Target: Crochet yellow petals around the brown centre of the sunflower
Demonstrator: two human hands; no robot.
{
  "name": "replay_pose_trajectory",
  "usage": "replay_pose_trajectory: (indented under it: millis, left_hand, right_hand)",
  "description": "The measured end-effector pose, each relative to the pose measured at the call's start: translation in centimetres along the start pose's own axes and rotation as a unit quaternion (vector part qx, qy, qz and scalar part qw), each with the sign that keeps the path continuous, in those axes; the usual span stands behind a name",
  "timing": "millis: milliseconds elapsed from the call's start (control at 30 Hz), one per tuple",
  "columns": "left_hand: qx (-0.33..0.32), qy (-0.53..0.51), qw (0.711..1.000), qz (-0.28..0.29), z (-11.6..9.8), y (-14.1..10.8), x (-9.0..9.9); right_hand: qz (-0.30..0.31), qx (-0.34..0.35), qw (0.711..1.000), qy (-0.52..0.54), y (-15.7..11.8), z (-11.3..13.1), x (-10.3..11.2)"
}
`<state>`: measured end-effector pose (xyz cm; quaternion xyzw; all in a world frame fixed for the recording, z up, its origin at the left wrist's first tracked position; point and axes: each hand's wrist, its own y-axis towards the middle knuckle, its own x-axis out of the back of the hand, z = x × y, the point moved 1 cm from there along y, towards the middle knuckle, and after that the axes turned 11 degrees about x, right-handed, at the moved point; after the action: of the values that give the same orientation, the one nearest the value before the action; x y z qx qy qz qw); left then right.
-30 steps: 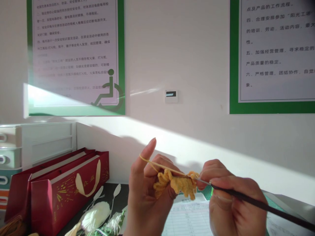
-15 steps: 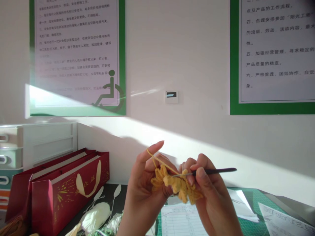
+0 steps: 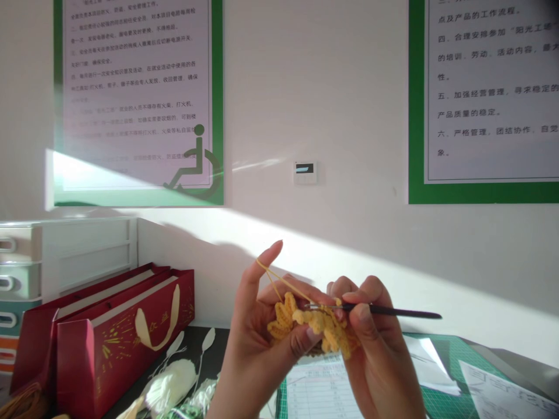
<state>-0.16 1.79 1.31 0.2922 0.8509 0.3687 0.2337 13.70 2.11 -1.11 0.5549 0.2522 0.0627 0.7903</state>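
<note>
A yellow crocheted piece (image 3: 312, 323) is pinched in the left hand (image 3: 257, 349), with yellow yarn (image 3: 279, 283) looped over its raised forefinger. A crochet hook (image 3: 393, 310) is gripped by the nearly closed right hand (image 3: 375, 343), its tip held at the stitches. A printed form (image 3: 323, 390) lies on a green cutting mat (image 3: 445, 361) beyond, and a red gift bag (image 3: 126, 343) stands to the left.

Green-framed notice posters (image 3: 137, 99) high on wall, second poster (image 3: 489, 93) upper right, wall control panel (image 3: 304, 173) between, plastic drawer unit (image 3: 21, 273) left, red gift bags (image 3: 126, 331) beside, white crocheted pieces (image 3: 170, 384) bottom, printed forms (image 3: 321, 390) on green cutting mat (image 3: 441, 355) lower right
</note>
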Motion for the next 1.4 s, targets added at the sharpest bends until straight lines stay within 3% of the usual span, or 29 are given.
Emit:
replay_pose_trajectory:
  millis: [200, 600, 833, 1033, 1267, 1400]
  left_hand:
    - [0.003, 0.003, 1.000, 0.004, 0.2, -0.2, 0.0]
    - [0.084, -0.050, 0.995, -0.004, -0.2, -0.1, -0.3]
    - [0.065, -0.052, 0.995, 0.048, 0.3, 0.3, 0.1]
    - [0.081, -0.048, 0.994, 0.062, 0.7, -0.1, 0.1]
    - [0.056, -0.062, 0.994, 0.067, 1.4, 0.1, -0.2]
    - [0.028, 0.020, 0.998, 0.044, 1.1, -0.3, -0.1]
  right_hand:
    - [-0.050, 0.025, 0.998, -0.025, -0.2, 0.1, -0.5]
    - [-0.063, -0.058, 0.991, 0.099, -0.8, 0.6, -1.7]
    - [-0.072, -0.130, 0.976, 0.161, -0.5, 0.5, -1.2]
    - [-0.058, -0.114, 0.981, 0.145, -0.5, 0.5, -0.7]
    - [-0.071, -0.136, 0.978, 0.142, -0.2, 1.3, -0.8]
    - [-0.085, -0.188, 0.970, 0.130, -0.1, 1.3, -0.8]
